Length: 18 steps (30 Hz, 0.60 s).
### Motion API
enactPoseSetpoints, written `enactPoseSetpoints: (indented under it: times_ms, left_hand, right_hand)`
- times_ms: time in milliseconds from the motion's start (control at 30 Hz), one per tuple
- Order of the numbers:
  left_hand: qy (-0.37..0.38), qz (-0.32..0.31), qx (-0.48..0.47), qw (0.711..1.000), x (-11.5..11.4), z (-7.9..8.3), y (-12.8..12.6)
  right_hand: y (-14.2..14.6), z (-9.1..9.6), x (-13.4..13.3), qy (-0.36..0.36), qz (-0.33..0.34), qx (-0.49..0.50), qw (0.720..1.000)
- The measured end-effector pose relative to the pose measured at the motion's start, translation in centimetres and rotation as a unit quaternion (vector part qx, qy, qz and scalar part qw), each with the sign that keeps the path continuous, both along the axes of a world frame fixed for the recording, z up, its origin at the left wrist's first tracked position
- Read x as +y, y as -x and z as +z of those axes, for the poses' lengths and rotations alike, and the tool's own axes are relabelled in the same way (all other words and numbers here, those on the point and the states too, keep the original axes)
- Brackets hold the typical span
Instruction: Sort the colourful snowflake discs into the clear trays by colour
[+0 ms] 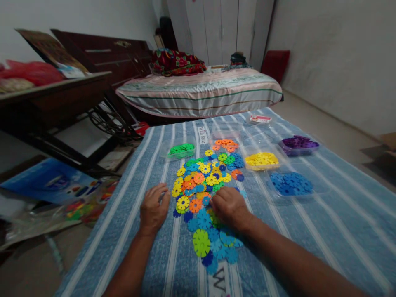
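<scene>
A heap of plastic snowflake-shaped building discs (198, 181) in yellow, orange, green and blues lies on the striped blue cloth. Over the heap's right side, my right hand (230, 208) is closed with its fingers pressed together and pointing down; what they hold, if anything, is hidden. To the left of the heap, my left hand (154, 208) rests on the cloth with loosely bent fingers. Its thumb stands a little apart, and nothing shows in it. Nearer to me lie a large lime-green disc (201, 242) and several light blue discs (227, 249).
Clear tubs hold sorted discs: green (182, 149), orange (225, 144), yellow (262, 160), purple (299, 142) and blue (291, 184). A lidded box with a red-and-white label (260, 119) stands at the far edge. Beyond is a bed (201, 93); a sewing-machine table (55, 88) is left.
</scene>
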<state>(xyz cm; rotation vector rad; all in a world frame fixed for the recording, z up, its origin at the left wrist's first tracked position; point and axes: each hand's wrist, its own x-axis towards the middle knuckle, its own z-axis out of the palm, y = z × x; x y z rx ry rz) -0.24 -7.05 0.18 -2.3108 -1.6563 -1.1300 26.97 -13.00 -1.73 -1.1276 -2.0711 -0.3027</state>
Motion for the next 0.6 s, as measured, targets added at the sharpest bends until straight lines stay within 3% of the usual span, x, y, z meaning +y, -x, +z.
enactPoseSetpoints:
  times_ms: [200,400,600]
  left_hand:
    - [0.023,-0.14,0.081,0.987,-2.1,0.7,-6.4]
    - [0.119,-0.127,0.191,0.966,-3.7,0.2,-9.1]
    - [0.149,-0.169,0.193,0.955,-6.5,0.7,-10.3]
  right_hand:
    - [-3.5,-0.2,2.4,0.029,-0.099,0.04,0.994]
    - [-4.4,-0.9,3.1,0.065,-0.13,0.094,0.985]
    - [-4.9,-1.4,3.5,0.077,-0.13,0.127,0.98]
